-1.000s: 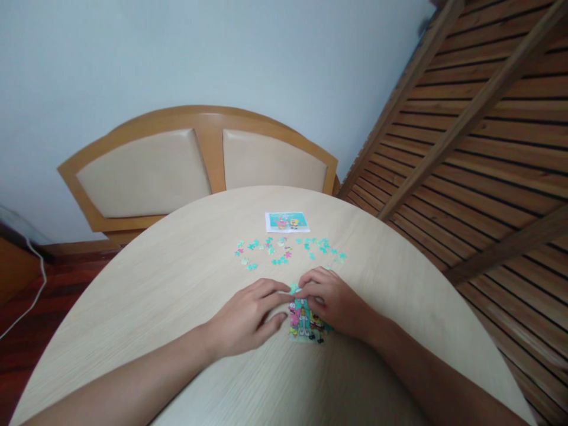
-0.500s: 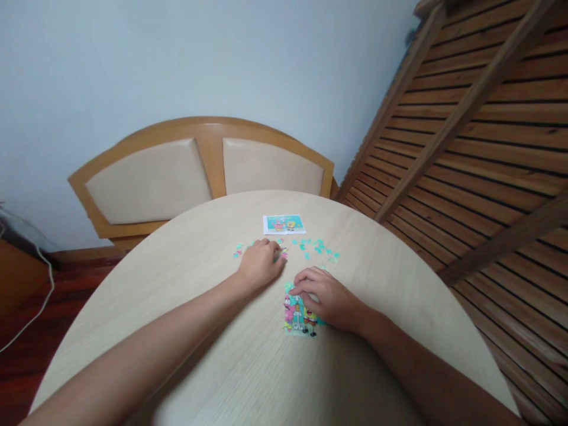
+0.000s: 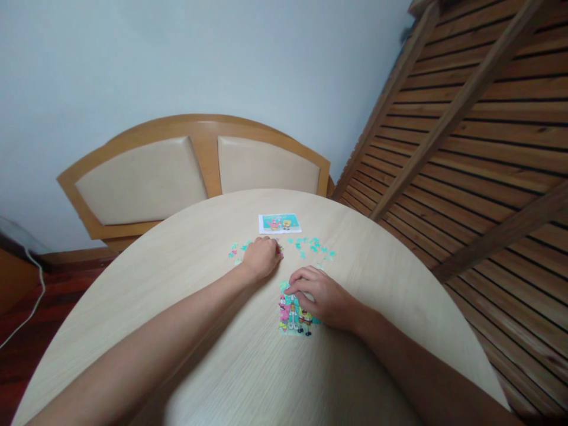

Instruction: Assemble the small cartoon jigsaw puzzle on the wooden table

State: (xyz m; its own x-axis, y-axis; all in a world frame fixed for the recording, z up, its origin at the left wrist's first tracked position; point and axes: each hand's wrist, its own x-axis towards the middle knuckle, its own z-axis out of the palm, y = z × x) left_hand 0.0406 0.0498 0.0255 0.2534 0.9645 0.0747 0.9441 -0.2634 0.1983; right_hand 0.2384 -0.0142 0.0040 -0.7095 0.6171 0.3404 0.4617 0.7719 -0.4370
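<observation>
A partly joined jigsaw puzzle [image 3: 293,322] lies flat on the table, with pink, white and yellow cartoon figures on a turquoise ground. My right hand [image 3: 322,296] rests over its upper right part, index fingertip on the top edge and thumb apart from it. That hand covers some of the puzzle. Farther forward and left, my left hand [image 3: 262,258] is closed at the tabletop, with a bit of pink puzzle piece [image 3: 278,249] showing at its fingertips. Loose puzzle pieces [image 3: 314,244], mostly turquoise, are scattered to the right of this hand. Others [image 3: 234,251] lie to its left.
A white-bordered picture card [image 3: 280,223] with similar cartoon figures lies beyond the loose pieces. The round wooden table [image 3: 177,284] meets a padded headboard [image 3: 204,154] at the back. Wooden slats [image 3: 470,154] lean at the right. A white cable [image 3: 42,284] hangs at the far left.
The whole view has shifted slightly. My left fingers have closed further around a pink piece among the loose ones. The right hand stays on the puzzle.
</observation>
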